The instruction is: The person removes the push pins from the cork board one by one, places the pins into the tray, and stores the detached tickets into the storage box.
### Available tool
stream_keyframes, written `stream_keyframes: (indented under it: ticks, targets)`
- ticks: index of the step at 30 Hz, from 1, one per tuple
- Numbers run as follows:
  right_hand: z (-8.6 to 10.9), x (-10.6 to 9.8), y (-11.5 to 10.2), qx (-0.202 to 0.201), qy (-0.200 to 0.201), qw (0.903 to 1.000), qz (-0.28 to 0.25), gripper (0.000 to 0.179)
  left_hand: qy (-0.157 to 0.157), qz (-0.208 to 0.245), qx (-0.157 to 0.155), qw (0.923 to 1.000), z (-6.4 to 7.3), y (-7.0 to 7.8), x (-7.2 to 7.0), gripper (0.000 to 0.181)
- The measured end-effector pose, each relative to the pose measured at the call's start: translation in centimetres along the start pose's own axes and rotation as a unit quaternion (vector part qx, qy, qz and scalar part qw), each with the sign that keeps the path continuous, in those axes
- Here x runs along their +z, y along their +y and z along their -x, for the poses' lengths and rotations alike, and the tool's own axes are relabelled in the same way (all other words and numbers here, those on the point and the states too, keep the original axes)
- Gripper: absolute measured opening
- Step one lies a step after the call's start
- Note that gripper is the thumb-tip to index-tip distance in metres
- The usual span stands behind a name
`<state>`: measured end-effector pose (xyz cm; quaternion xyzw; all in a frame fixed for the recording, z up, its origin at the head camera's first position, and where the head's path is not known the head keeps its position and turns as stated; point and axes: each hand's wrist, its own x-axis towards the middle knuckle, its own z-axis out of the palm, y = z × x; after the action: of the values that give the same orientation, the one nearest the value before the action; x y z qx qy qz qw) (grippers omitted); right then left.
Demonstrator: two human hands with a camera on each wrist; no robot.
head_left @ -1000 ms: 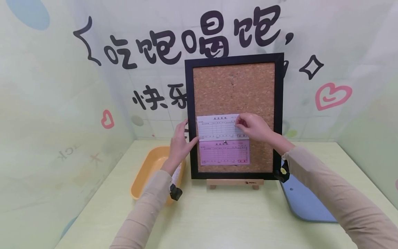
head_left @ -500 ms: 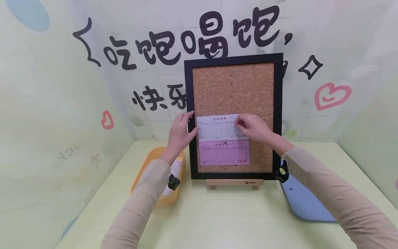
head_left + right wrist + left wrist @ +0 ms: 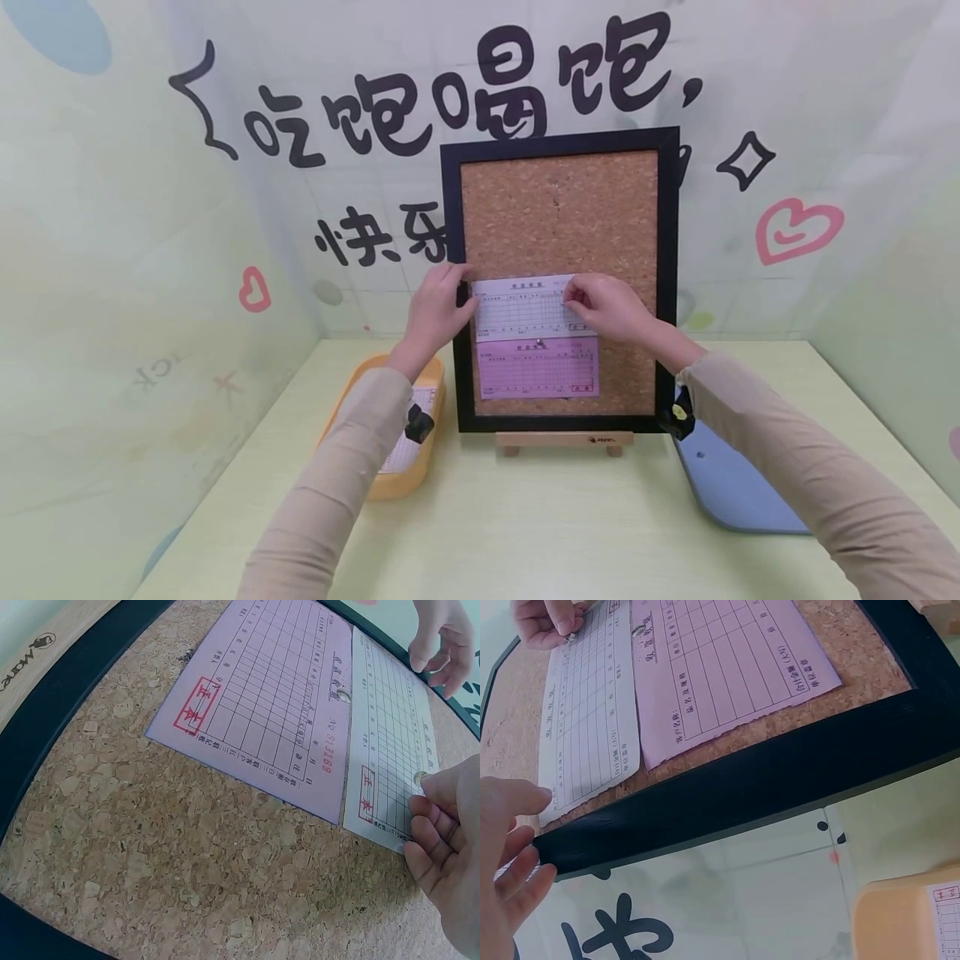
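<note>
A black-framed corkboard (image 3: pixel 562 212) stands upright on a small wooden easel (image 3: pixel 566 438). On its lower part a white receipt slip (image 3: pixel 513 315) sits directly above a pink receipt slip (image 3: pixel 536 371). A thumbtack (image 3: pixel 343 696) with a shiny head shows at the pink slip's top edge. My right hand (image 3: pixel 611 307) pinches another thumbtack (image 3: pixel 420 778) against the white slip's right part. My left hand (image 3: pixel 438 310) holds the frame's left side, thumb in front at the slip's left edge and fingers around the outer edge.
An orange tray (image 3: pixel 375 486) with printed slips (image 3: pixel 408 437) inside stands left of the board, partly behind my left forearm. To the right, a blue board (image 3: pixel 738 483) lies on the table beneath my right forearm. A printed wall backdrop (image 3: pixel 360 167) rises behind.
My left hand has slid up along the frame's left side, uncovering more of the orange tray and its slips. My right hand stays at the same place on the white slip.
</note>
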<state>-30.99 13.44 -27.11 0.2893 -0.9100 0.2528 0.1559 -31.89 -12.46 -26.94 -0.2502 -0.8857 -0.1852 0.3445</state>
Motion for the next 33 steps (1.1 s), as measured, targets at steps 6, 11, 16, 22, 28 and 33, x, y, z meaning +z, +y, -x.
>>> stream_keyframes:
  ticks: [6,11,16,22,28,33]
  targets:
    - [-0.08,-0.04,-0.06,-0.001,0.000,1.0000,0.001,0.003,-0.016,-0.018,0.003,0.9997,-0.40,0.09,-0.09,0.028]
    - [-0.11,-0.05,-0.10,0.000,-0.002,1.0000,0.004,0.004,-0.030,-0.036,-0.003,0.9989,-0.67,0.16,-0.10,0.029]
    - [-0.06,-0.01,-0.08,0.004,-0.006,1.0000,0.006,0.004,-0.039,-0.041,-0.006,0.9984,-0.77,0.27,-0.08,0.029]
    - [-0.07,0.14,-0.06,0.005,-0.007,0.9999,0.004,0.004,-0.025,-0.050,0.003,0.9985,-0.55,0.24,0.11,0.025]
    - [-0.03,0.17,-0.07,0.001,-0.004,1.0000,0.005,0.005,-0.022,-0.050,0.007,0.9985,-0.41,0.20,0.32,0.022]
    - [-0.04,0.16,-0.08,-0.003,0.000,1.0000,0.006,0.004,-0.023,-0.044,0.002,0.9988,-0.41,0.24,0.32,0.021]
